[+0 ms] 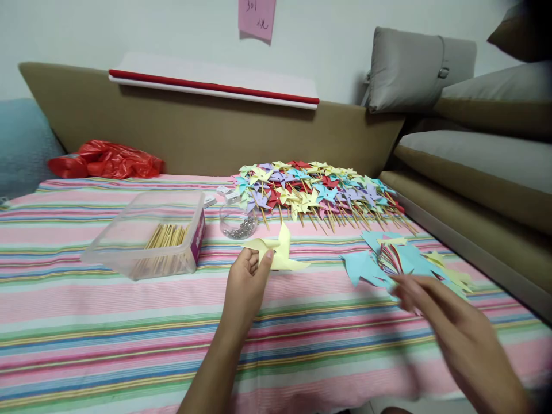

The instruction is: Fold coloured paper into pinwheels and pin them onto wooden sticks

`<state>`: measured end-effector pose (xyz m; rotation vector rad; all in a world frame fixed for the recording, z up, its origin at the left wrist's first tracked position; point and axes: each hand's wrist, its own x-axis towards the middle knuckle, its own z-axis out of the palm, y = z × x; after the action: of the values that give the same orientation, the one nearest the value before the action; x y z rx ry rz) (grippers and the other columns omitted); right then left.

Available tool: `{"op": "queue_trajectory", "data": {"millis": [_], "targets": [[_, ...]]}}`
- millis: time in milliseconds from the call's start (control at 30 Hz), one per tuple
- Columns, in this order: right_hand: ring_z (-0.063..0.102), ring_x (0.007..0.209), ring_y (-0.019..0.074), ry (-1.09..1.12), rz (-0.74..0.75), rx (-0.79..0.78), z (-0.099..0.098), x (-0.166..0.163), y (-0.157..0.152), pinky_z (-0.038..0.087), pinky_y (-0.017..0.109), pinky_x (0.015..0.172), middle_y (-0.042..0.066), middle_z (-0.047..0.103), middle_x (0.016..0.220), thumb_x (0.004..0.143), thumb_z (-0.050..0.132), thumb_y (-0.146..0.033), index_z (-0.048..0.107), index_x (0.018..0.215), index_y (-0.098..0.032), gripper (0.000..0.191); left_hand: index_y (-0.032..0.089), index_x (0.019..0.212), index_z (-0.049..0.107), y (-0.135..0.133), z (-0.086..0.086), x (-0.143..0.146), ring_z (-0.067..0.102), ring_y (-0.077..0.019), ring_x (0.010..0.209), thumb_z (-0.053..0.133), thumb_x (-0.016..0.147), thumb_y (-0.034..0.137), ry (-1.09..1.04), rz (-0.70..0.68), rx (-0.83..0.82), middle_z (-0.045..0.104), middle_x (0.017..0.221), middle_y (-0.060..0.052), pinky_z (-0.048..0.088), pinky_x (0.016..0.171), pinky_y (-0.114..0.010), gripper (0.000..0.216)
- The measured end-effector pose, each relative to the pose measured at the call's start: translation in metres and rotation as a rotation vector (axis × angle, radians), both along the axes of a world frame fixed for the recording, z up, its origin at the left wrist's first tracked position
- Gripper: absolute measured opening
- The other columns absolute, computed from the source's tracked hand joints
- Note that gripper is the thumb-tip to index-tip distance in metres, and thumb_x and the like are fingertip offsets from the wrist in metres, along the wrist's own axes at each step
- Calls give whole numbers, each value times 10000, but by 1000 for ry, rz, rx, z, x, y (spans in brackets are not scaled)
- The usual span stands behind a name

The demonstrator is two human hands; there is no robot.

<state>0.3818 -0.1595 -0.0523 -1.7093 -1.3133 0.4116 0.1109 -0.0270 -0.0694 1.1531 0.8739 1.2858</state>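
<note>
A pale yellow paper pinwheel (pixel 282 250) without a stick is pinched between the thumb and fingers of my left hand (pixel 246 282), above the striped cloth. My right hand (pixel 452 322) is at the right, its fingertips blurred by motion beside a pile of cut paper pieces (pixel 360 265), mostly light blue with some yellow. Whether those fingers hold anything cannot be made out. Beyond my left hand stands a round clear container (pixel 238 221) with small silver metal pieces in it. Left of that, a clear plastic box (pixel 129 241) contains many thin wooden sticks (pixel 166 244).
Many finished pinwheels (pixel 319 192) on sticks lie heaped at the back. Small white boxes (pixel 210 200) are near the round container. A red plastic bag (pixel 112 159) lies back left. Stacked cushions (pixel 483 161) border the right side. A striped cloth (pixel 129 333) covers the surface.
</note>
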Motion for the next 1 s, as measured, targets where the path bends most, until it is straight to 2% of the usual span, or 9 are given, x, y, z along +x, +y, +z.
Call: {"op": "queue_trajectory", "data": {"millis": [67, 133, 233, 333, 433, 533, 667, 833, 1000], "targets": [[685, 998, 264, 162, 145, 1, 19, -38, 54, 548, 382, 862, 77, 735, 1045, 921, 597, -568, 715, 1098, -276, 361, 170, 1096, 631, 1, -1, -1, 692, -202, 945, 672, 904, 425, 25, 12, 26, 750, 1047, -80, 501, 822, -288, 321], [674, 1007, 251, 231, 309, -61, 29, -77, 97, 531, 384, 885, 71, 734, 1041, 899, 614, -574, 704, 1091, -227, 406, 177, 1079, 621, 3, -2, -2, 680, -196, 924, 661, 913, 429, 59, 36, 52, 741, 1018, -69, 493, 793, -279, 304], [667, 891, 211, 399, 464, -105, 23, -117, 126, 529, 343, 826, 55, 716, 930, 817, 734, -513, 685, 1072, -183, 420, 194, 928, 585, 5, -4, -5, 635, -162, 807, 649, 922, 433, 117, 77, 83, 702, 890, -24, 469, 727, -257, 247], [656, 890, 192, 587, 482, -50, 5, -128, 126, 519, 319, 844, 47, 715, 931, 784, 794, -449, 687, 1022, -190, 368, 202, 826, 531, 5, -6, -7, 554, -138, 700, 629, 930, 448, 189, 90, 92, 613, 765, 16, 420, 645, -245, 285], [659, 869, 181, 757, 483, -75, -10, -125, 121, 515, 306, 838, 39, 731, 929, 765, 826, -420, 708, 993, -198, 340, 204, 795, 502, 3, -8, -5, 483, -132, 663, 603, 937, 464, 283, 72, 88, 522, 706, 39, 378, 616, -248, 313], [660, 853, 174, 835, 510, -120, -16, -121, 118, 507, 290, 814, 29, 742, 924, 754, 843, -421, 725, 954, -203, 318, 216, 759, 446, -1, -8, -2, 437, -127, 652, 590, 939, 450, 341, 39, 80, 448, 686, 55, 354, 607, -246, 329], [673, 929, 192, 923, 500, -158, -20, -118, 114, 504, 298, 862, 37, 756, 970, 742, 859, -430, 738, 998, -212, 357, 220, 729, 427, -2, -8, 2, 408, -124, 621, 603, 924, 429, 400, 11, 72, 425, 661, 61, 301, 568, -247, 336], [685, 943, 199, 948, 496, -197, -22, -113, 109, 513, 279, 821, 41, 767, 992, 725, 876, -430, 753, 1069, -222, 421, 195, 829, 571, 0, -13, 5, 514, -152, 676, 625, 915, 449, 396, -67, 63, 566, 712, 25, 361, 599, -252, 273], [670, 820, 166, 912, 495, -225, -23, -111, 109, 502, 244, 706, 20, 759, 907, 718, 875, -439, 752, 1029, -200, 412, 176, 1004, 640, 0, -12, 6, 651, -205, 884, 656, 918, 423, 241, -188, 19, 719, 935, -51, 485, 780, -292, 262]]}}
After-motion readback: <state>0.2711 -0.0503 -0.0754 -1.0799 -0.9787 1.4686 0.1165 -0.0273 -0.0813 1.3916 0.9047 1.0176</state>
